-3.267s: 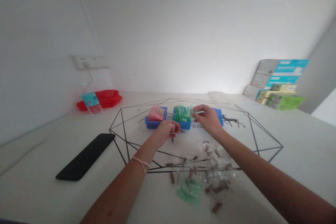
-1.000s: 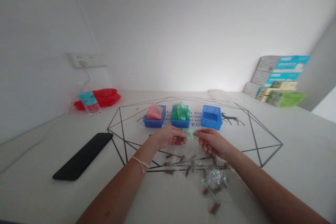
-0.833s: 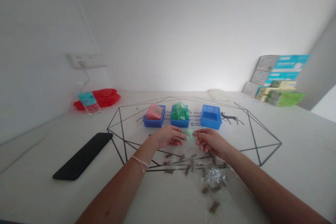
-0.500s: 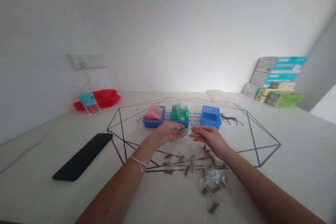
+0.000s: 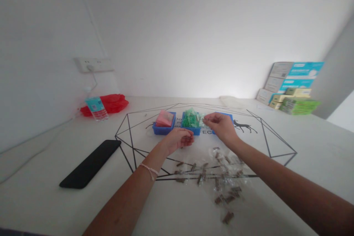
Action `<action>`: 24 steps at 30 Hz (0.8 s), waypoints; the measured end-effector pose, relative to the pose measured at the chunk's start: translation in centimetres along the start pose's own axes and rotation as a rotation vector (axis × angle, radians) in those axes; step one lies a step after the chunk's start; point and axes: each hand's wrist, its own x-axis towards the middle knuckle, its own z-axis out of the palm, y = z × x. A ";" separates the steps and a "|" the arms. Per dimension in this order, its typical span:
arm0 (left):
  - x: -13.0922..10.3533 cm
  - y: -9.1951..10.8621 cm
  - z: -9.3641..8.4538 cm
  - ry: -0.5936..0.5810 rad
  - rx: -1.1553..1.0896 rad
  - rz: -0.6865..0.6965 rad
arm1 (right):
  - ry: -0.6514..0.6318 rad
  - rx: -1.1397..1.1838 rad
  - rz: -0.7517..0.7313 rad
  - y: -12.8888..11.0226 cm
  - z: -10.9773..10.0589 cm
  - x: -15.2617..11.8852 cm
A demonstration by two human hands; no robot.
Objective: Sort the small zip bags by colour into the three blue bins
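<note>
My right hand (image 5: 221, 126) pinches a small clear packet with a green tint (image 5: 201, 118). It hovers in front of the right blue bin (image 5: 229, 114), hiding most of it. The packet is beside the middle blue bin (image 5: 195, 131), which is heaped with green packets (image 5: 190, 118). My left hand (image 5: 179, 139) is raised just in front of that bin, its fingers curled together; whatever they may hold is hidden. Below both hands, several clear bags with small brown cylindrical pieces (image 5: 228, 217) lie spread over the table.
A left blue bin (image 5: 163, 131) holds pink packets (image 5: 165, 118). A black flat pad (image 5: 90, 165) lies on the left. Behind it are a bottle (image 5: 96, 108) and a red plastic bag (image 5: 114, 103). Stacked boxes (image 5: 290, 81) stand at the back right, by the wall.
Both hands were at the green packet together. Now my right hand has drawn it up and right, toward the right bin. My left hand has let go and curled its fingers.
</note>
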 end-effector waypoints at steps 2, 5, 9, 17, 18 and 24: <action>-0.1 0.1 0.0 0.012 0.006 0.001 | 0.025 -0.142 -0.108 -1.0 0.4 1.7; -0.1 0.2 -0.1 0.031 -0.007 0.019 | 0.051 -0.331 -0.203 -2.1 1.3 3.8; 0.0 0.2 -0.2 0.073 -0.018 0.039 | -0.041 -0.630 -0.220 -2.0 2.9 5.1; 0.4 0.1 -0.4 0.082 -0.037 0.049 | -0.272 -0.933 -0.264 -1.1 3.8 4.8; 0.4 0.1 -0.3 0.092 -0.040 0.046 | -0.238 -0.902 -0.285 -1.4 3.6 4.5; 0.3 0.3 -0.4 0.176 -0.067 0.081 | -0.267 -0.604 -0.329 -3.5 2.2 0.7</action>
